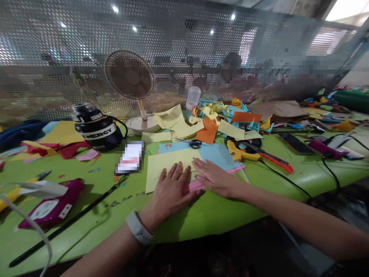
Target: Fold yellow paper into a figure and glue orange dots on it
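Note:
My left hand (173, 190), with a pale watch band at the wrist, lies flat with spread fingers on a pale yellow sheet (154, 169). Beside it my right hand (215, 177) rests flat, fingers stretched out, over the papers' right part. Pink paper (192, 187) shows between and below the hands. Under these lies a light blue sheet (217, 155). Small dark scissors (195, 144) sit at the blue sheet's back edge. A yellow glue gun (242, 154) is just right of the sheets.
A phone (129, 157), a black jug (99, 129) and a fan (129, 75) stand or lie left. Paper scraps (207, 130) pile up behind. Right are a red-orange cutter (276, 161), cables and a dark phone (296, 144). A purple packet (54, 206) lies front left.

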`<state>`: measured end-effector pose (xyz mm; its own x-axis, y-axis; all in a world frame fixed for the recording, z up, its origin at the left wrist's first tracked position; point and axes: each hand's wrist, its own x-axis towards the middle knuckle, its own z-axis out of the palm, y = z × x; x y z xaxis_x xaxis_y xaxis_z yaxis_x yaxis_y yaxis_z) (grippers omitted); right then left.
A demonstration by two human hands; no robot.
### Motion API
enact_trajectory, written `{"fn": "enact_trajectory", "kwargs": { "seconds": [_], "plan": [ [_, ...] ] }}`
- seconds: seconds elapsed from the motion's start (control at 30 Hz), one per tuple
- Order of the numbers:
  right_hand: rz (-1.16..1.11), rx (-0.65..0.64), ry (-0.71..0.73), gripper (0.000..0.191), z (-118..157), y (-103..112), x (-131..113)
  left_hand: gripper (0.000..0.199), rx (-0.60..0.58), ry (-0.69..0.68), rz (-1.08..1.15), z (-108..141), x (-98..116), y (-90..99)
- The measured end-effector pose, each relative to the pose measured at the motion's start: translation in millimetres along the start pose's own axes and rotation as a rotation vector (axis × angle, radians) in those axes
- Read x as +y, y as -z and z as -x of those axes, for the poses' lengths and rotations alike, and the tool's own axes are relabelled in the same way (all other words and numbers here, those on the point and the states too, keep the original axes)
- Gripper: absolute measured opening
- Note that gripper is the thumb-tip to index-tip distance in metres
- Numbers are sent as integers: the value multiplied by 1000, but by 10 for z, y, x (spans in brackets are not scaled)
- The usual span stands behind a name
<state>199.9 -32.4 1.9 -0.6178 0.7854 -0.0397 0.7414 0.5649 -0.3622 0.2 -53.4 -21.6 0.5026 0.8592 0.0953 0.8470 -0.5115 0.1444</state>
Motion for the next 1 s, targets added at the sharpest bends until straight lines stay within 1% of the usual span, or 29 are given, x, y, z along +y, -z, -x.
{"fn": "enact_trajectory", "kwargs": {
  "seconds": [0.13,0.3,0.43,0.57,0.63,0.7,0.73,0.77,0.8,0.83,0.87,0.9,0.93,0.97,1.0],
  "plan": [
    [61,2,37,63,53,-114,-21,84,-26,12,18,-11,16,23],
    [83,-3,49,62,56,-107,13,89,-21,39,47,-12,44,25],
    [68,31,66,59,47,-130,41,89,-19,40,40,-4,52,28],
    [86,33,62,60,144,-156,108,90,-26,28,35,5,58,55],
    [103,10,59,61,218,-106,153,92,-17,29,45,8,60,63],
    [117,-19,46,61,258,15,168,94,-11,28,59,10,61,66],
    [122,-14,29,59,250,98,152,95,-6,27,64,11,62,67],
    [123,20,3,56,217,188,117,96,-3,24,65,12,64,69],
    [125,91,-34,50,158,277,65,96,3,24,62,13,67,71],
    [113,149,-101,45,74,356,-1,97,5,23,54,13,70,73],
    [75,142,-174,41,-32,419,-71,96,6,22,44,13,73,76],
    [-8,60,-247,36,-152,462,-138,95,4,23,33,13,76,78],
    [-144,-129,-307,30,-279,486,-194,95,0,21,24,12,78,80],
    [-213,-243,-315,26,-404,494,-232,94,-4,18,18,12,78,81],
    [-259,-319,-324,24,-519,488,-250,93,-8,12,17,11,77,81]
  ]
}}
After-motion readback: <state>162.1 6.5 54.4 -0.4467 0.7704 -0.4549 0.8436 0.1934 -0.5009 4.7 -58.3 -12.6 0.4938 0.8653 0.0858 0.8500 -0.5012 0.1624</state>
